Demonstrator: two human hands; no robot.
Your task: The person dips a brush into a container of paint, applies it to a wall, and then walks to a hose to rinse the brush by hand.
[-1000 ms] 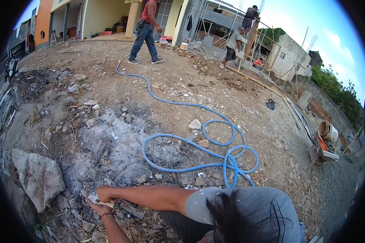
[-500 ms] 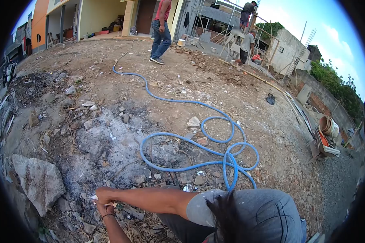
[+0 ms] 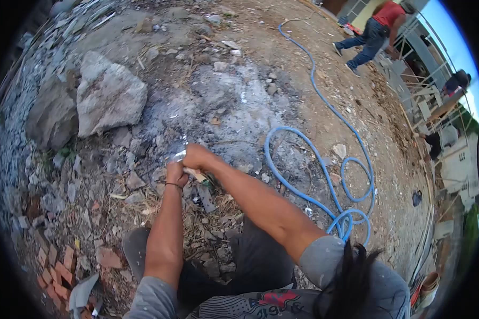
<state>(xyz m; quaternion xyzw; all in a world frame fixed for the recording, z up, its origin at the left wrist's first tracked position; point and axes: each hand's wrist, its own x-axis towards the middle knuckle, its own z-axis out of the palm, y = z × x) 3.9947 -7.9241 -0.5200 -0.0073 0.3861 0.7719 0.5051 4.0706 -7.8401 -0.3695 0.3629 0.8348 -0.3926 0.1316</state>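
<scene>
Over the rubble in front of me, my left hand (image 3: 175, 173) and my right hand (image 3: 197, 157) are both closed, drawn close together. A small shiny white piece (image 3: 180, 155) pokes out between them at the far side; my fingers hide most of it, and I cannot tell what it is. A dark band circles my left wrist. Just below the hands lie dry straw and a flat grey strip (image 3: 206, 198). Grey ash (image 3: 234, 90) covers the ground beyond them.
A blue hose (image 3: 324, 90) lies in loops to the right. Big rocks (image 3: 112, 95) sit at the upper left, broken bricks (image 3: 58, 274) at the lower left. A person in a red top (image 3: 391, 18) bends over at the upper right; others are near scaffolding.
My view has swung left and down, bringing both forearms and my knees into sight. My hands stay together at the white piece. The person in red has gone from upright to bent over.
</scene>
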